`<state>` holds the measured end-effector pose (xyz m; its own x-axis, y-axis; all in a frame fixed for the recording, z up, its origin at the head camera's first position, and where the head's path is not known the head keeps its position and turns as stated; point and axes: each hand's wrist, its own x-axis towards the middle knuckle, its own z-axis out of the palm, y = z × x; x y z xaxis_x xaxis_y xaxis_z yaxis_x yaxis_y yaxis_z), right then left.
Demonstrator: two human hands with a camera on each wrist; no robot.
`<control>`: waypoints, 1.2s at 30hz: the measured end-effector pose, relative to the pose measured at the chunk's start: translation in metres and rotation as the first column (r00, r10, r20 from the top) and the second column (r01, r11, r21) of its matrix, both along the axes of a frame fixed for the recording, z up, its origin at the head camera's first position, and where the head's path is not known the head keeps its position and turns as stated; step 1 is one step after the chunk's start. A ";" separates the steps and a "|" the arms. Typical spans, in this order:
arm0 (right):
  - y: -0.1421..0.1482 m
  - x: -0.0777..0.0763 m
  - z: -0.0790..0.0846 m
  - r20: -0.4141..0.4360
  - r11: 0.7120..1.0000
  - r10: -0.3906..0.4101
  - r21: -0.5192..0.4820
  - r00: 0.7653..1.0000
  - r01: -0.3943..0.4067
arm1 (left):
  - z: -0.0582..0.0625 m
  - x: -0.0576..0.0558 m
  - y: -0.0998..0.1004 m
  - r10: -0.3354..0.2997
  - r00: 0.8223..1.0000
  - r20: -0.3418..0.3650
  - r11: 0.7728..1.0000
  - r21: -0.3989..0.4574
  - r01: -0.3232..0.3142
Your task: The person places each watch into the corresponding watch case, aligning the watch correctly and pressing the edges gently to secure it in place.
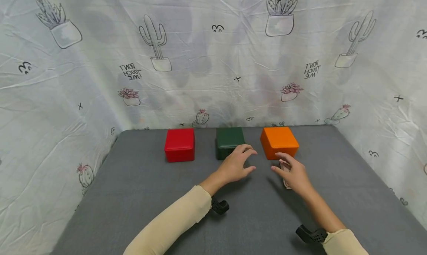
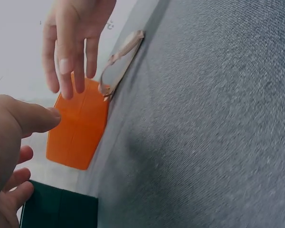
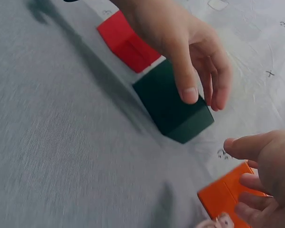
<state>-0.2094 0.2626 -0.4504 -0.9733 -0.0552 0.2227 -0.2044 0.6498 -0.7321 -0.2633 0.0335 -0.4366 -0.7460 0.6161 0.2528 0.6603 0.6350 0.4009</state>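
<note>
My left hand (image 1: pixel 235 165) hovers in front of the green box (image 1: pixel 230 137), fingers loosely bent and nothing in them. To its right, my right hand (image 1: pixel 295 176) hangs over a pale pink, loop-shaped item (image 2: pixel 128 46) with a gathered end, its exact kind unclear. That item lies on the grey table in front of the orange box (image 1: pixel 279 137), partly hidden by the right hand in the head view. The left wrist view shows the right fingers apart from the loop. Both hands face each other with a gap between them.
A red box (image 1: pixel 180 140) stands left of the green one, the three boxes forming a row at the back of the grey tabletop (image 1: pixel 140 188). Behind them hangs a white curtain (image 1: pixel 200 80) printed with cacti. Each wrist carries a black camera mount (image 1: pixel 220 206).
</note>
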 end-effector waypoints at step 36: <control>0.040 0.021 -0.015 -0.028 0.988 -0.008 0.156 1.000 0.012 | -0.017 0.013 0.046 -0.094 0.989 0.115 0.995 -0.021 0.097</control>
<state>-0.1887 0.3029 -0.4653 -0.9678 -0.0814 0.2383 -0.2154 0.7577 -0.6160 -0.2503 0.0792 -0.4539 -0.7062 0.6916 0.1518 0.6696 0.5825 0.4609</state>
